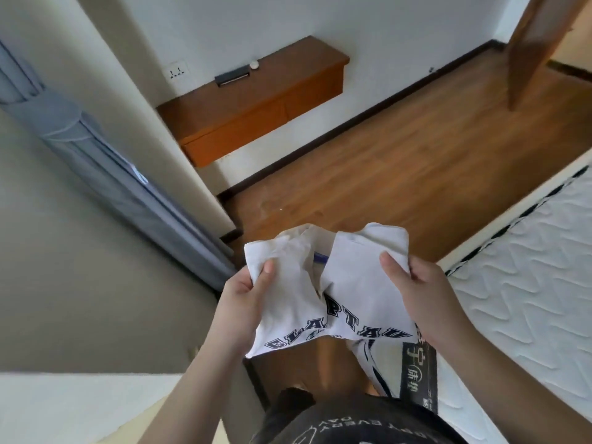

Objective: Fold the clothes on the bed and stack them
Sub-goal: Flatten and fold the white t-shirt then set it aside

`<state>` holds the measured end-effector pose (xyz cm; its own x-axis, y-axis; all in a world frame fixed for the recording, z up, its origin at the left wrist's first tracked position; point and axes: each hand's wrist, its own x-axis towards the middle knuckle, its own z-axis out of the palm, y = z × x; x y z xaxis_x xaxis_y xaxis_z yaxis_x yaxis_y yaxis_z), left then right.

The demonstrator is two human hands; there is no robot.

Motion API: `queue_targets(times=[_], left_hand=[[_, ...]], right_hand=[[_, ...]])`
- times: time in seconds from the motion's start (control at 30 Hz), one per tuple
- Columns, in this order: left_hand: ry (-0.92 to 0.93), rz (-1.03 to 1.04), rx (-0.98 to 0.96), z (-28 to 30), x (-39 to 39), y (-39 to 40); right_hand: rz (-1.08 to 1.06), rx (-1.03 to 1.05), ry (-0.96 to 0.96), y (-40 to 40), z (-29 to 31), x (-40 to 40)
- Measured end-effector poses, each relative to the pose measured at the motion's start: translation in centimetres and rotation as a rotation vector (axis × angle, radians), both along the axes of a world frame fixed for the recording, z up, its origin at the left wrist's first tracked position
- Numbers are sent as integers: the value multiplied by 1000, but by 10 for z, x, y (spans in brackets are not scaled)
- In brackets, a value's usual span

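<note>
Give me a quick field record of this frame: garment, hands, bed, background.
garment: white T-shirt with dark block lettering, held up in the air over the floor, not folded yet
left hand: grips the shirt's left shoulder
right hand: grips the right shoulder
bed: white quilted mattress on the right, beside the shirt
background: wooden wall shelf, grey curtain, wood floor

Bed (525, 283) at right: bare white quilted mattress, wavy stitch pattern, black-and-white banded edge. Dark label (419, 373) with pale characters on its near side. Wooden floor (384, 174) left of bed. Wall-mounted wooden shelf unit (256, 100) bears dark flat device (231, 75) and small white object (254, 64).
</note>
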<state>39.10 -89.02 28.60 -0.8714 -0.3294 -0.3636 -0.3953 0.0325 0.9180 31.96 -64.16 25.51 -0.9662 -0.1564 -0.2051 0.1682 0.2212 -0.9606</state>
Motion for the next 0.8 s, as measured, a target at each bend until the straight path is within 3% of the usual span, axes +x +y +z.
queue_targets(times=[0.13, 0.33, 0.53, 0.8], left_hand=[[-21, -121, -15, -8, -65, 5], [-37, -266, 114, -24, -156, 18], [-120, -570, 296, -41, -245, 16], [-197, -1111, 282, -47, -325, 37]], right_hand=[[-168, 49, 3, 9, -8, -27], [-404, 58, -32, 1, -15, -61], [-728, 74, -46, -29, -17, -86], [-1029, 28, -126, -51, -15, -69]])
